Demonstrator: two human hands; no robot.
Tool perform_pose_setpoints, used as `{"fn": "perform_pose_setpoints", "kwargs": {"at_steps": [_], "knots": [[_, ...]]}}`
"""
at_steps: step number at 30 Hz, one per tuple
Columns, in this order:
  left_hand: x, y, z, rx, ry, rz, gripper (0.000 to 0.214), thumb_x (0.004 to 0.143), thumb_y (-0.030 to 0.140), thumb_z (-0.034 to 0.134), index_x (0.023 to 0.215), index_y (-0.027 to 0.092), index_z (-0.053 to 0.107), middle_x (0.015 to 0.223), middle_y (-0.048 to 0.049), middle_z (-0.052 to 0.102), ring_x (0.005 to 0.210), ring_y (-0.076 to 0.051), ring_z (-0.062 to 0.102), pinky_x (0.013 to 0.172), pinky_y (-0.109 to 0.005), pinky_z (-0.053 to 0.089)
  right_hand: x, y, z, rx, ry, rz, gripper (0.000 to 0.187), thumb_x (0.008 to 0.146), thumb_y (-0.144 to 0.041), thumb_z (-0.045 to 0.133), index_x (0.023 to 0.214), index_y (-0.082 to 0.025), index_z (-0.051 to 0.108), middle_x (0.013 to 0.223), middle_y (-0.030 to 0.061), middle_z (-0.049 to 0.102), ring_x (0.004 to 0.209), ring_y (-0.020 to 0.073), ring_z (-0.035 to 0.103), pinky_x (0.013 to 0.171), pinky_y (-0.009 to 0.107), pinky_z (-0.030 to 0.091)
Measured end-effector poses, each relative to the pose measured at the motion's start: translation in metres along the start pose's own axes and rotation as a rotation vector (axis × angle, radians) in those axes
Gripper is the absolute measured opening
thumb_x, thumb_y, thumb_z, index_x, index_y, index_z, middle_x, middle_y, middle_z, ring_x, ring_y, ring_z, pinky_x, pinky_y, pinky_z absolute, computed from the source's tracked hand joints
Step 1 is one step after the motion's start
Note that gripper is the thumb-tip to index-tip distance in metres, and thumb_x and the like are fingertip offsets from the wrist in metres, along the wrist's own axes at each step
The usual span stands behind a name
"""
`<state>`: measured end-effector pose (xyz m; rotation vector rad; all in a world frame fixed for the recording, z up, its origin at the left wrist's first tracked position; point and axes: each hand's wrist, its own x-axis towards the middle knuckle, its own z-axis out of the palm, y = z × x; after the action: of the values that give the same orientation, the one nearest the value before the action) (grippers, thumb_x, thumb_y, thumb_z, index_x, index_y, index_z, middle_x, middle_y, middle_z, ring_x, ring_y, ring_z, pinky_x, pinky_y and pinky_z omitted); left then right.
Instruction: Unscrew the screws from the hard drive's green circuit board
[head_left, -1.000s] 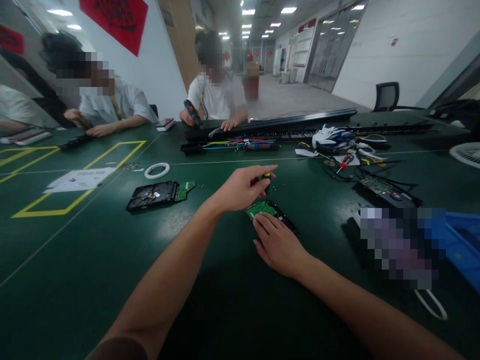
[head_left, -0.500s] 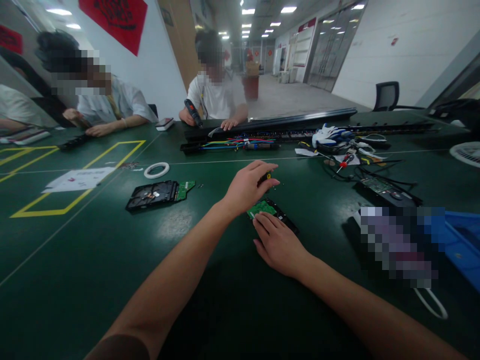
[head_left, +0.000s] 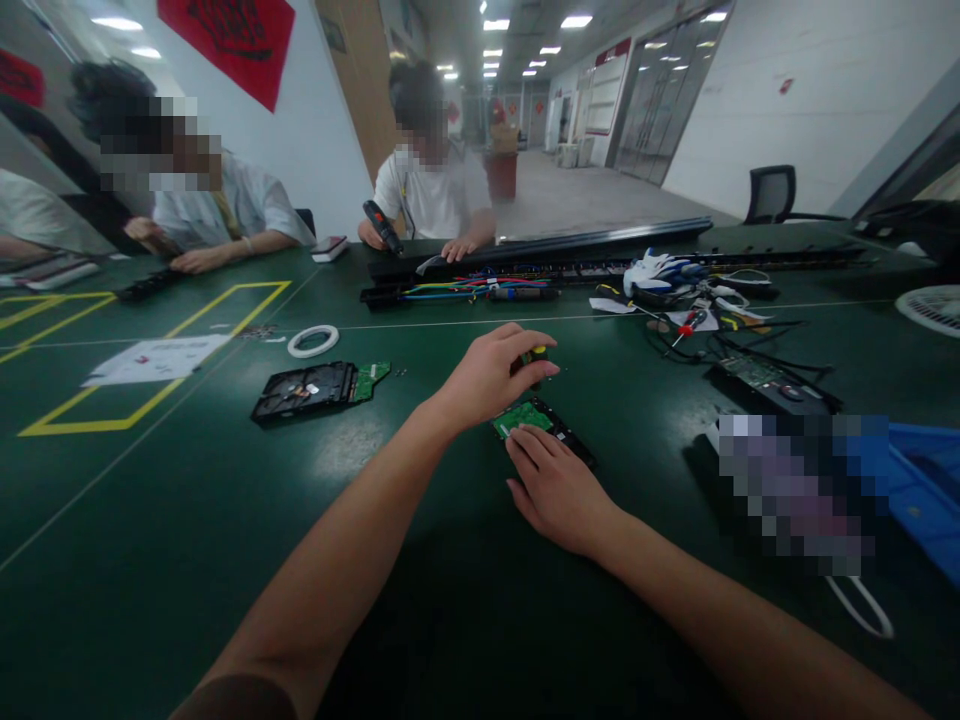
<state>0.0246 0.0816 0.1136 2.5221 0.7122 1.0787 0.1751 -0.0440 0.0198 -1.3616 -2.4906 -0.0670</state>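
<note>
My left hand (head_left: 493, 372) is closed around a screwdriver (head_left: 538, 354), of which only part of the black and yellow handle shows between thumb and fingers. It is held over the far end of a hard drive (head_left: 527, 414) with a green circuit board and black casing. The tip of the screwdriver is hidden. Flat across the near side of that drive lies my right hand (head_left: 559, 485), fingers stretched out and thumb resting apart on the table. A second drive in a black casing (head_left: 307, 390) sits to the left, a green board (head_left: 371, 378) sticking out at its end.
A white tape roll (head_left: 313, 341) and a printed paper (head_left: 157, 360) are at left. Bundled wires (head_left: 450, 288), gloves (head_left: 664, 270) and a red screwdriver (head_left: 690, 325) lie farther back. A blue bin (head_left: 926, 500) stands right. Across the table, a person (head_left: 431, 190) holds a power driver (head_left: 382, 226).
My left hand has turned slightly about the handle, showing more of its yellow part. My right hand and the hard drive have stayed in place.
</note>
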Motion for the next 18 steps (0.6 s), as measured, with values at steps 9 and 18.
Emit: {"fn": "perform_pose_setpoints", "kwargs": {"at_steps": [9,18], "knots": [[-0.001,0.003,0.000,-0.026,-0.007,0.024,0.040,0.098,0.018,0.069,0.138,0.021,0.066,0.116,-0.0080,0.067,0.090,-0.016,0.067,0.084,-0.031,0.058,0.000,0.000,0.000,0.011,0.011,-0.002,0.049,0.102,-0.029,0.057,0.145,-0.006,0.058,0.148,0.0228,0.060,0.142,0.0363,0.054,0.121,0.053,0.046],[-0.001,0.000,-0.009,-0.128,-0.094,0.025,0.042,0.104,0.009,0.051,0.140,0.022,0.067,0.129,-0.0094,0.069,0.072,-0.008,0.067,0.076,-0.028,0.059,-0.001,0.001,0.000,0.000,0.009,-0.004,0.049,0.102,-0.030,0.056,0.145,-0.006,0.058,0.147,0.0219,0.061,0.142,0.0358,0.054,0.122,0.052,0.046]]}}
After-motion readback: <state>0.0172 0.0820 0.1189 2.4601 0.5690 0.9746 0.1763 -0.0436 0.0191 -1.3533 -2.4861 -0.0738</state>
